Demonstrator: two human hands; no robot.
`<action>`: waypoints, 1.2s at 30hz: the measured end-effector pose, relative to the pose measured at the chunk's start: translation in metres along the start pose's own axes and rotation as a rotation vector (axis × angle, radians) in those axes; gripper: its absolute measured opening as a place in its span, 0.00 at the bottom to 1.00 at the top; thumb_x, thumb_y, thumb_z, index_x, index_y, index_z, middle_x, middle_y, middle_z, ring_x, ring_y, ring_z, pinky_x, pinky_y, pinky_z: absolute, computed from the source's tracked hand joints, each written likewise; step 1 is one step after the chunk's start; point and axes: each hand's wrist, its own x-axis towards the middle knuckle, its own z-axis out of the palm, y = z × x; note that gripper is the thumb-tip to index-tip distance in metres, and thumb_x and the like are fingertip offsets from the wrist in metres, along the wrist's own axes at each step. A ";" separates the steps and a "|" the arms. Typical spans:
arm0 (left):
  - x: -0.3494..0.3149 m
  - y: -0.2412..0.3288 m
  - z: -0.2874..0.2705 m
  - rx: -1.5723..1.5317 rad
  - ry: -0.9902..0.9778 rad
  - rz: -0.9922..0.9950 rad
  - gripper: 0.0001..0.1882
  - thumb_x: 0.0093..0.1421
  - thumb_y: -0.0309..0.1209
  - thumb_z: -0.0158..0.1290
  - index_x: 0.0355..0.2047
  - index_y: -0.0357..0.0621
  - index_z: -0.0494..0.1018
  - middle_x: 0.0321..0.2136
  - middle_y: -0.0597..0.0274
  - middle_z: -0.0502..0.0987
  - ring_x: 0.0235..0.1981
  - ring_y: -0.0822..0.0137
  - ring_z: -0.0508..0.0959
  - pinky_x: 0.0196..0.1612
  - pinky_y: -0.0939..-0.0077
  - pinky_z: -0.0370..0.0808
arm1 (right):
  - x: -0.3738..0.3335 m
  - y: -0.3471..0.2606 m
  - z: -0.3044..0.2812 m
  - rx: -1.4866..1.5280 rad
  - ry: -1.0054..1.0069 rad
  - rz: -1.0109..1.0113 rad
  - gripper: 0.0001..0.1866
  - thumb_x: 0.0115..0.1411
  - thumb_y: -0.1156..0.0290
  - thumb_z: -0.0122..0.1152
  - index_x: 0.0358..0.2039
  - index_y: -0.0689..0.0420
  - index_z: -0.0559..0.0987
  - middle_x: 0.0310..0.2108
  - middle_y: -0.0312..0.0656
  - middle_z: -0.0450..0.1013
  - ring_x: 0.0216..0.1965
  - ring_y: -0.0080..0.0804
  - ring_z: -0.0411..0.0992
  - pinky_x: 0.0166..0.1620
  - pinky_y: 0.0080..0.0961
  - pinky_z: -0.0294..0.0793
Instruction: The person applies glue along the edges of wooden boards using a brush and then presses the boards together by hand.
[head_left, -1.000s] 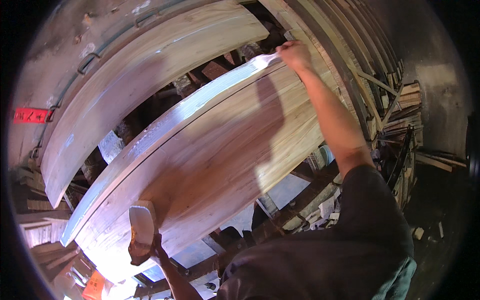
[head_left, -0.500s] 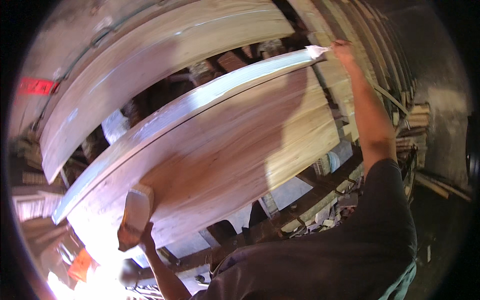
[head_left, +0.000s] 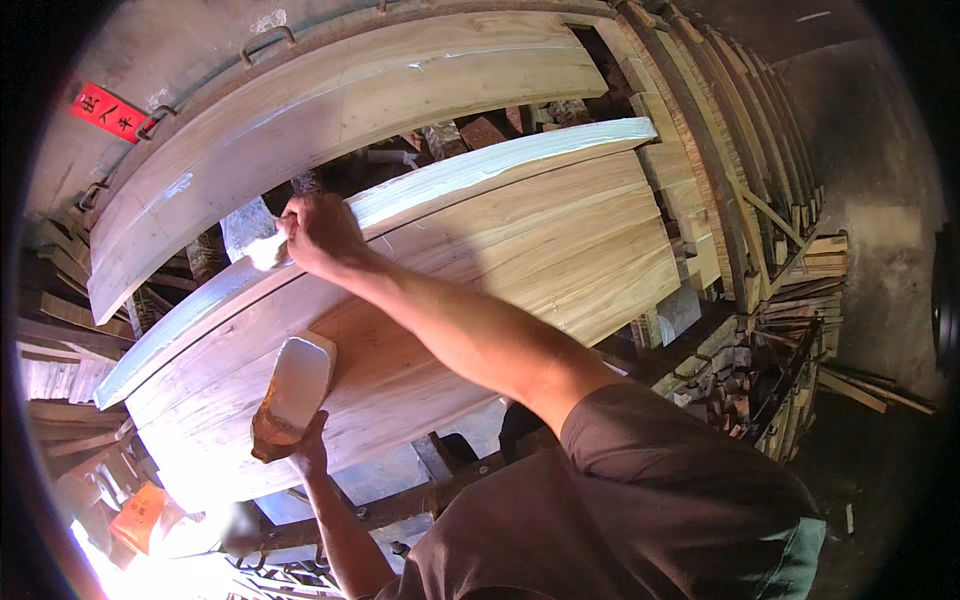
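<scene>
My left hand (head_left: 312,447) grips the near side of an open, cut-down container (head_left: 303,378), brown-stained at its lower end and holding white paste. It is held tilted over the wide wooden panel (head_left: 560,265). My right arm reaches across the panel, and my right hand (head_left: 325,238) is closed round a brush whose white-loaded head (head_left: 267,252) touches the far board's raised edge. That long edge strip (head_left: 500,152) carries a wet-looking white coat, thick toward the right. My fingers hide most of the brush handle.
Behind lies another long curved board (head_left: 400,90), with a dark gap and supports between. Slats (head_left: 725,150) lean at the right, above stacked wood strips (head_left: 790,330). A red paper sign (head_left: 108,112) is at far left; strong glare fills the lower left.
My right hand has swept the brush from the strip's far right end to its left part. The container in my left hand has shifted slightly up and to the right in view.
</scene>
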 end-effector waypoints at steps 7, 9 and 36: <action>-0.004 -0.027 -0.011 0.209 0.009 -0.017 0.27 0.54 0.36 0.67 0.51 0.36 0.75 0.49 0.53 0.79 0.50 0.56 0.76 0.58 0.60 0.68 | -0.097 0.050 -0.116 1.041 0.180 0.575 0.09 0.67 0.70 0.53 0.33 0.60 0.79 0.23 0.39 0.73 0.18 0.20 0.66 0.19 0.16 0.61; -0.004 -0.051 -0.014 0.327 0.003 -0.089 0.36 0.54 0.47 0.66 0.55 0.35 0.72 0.53 0.46 0.76 0.53 0.52 0.75 0.59 0.58 0.67 | -0.129 0.106 -0.159 1.086 0.413 0.638 0.10 0.70 0.71 0.49 0.40 0.62 0.77 0.23 0.42 0.73 0.19 0.24 0.68 0.20 0.17 0.64; -0.014 -0.120 0.047 0.697 0.300 0.186 0.34 0.48 0.53 0.58 0.46 0.37 0.74 0.45 0.38 0.76 0.50 0.39 0.73 0.51 0.48 0.68 | -0.068 -0.015 0.012 -0.253 0.206 -0.507 0.12 0.49 0.85 0.58 0.34 0.55 0.79 0.26 0.43 0.72 0.29 0.45 0.72 0.31 0.39 0.73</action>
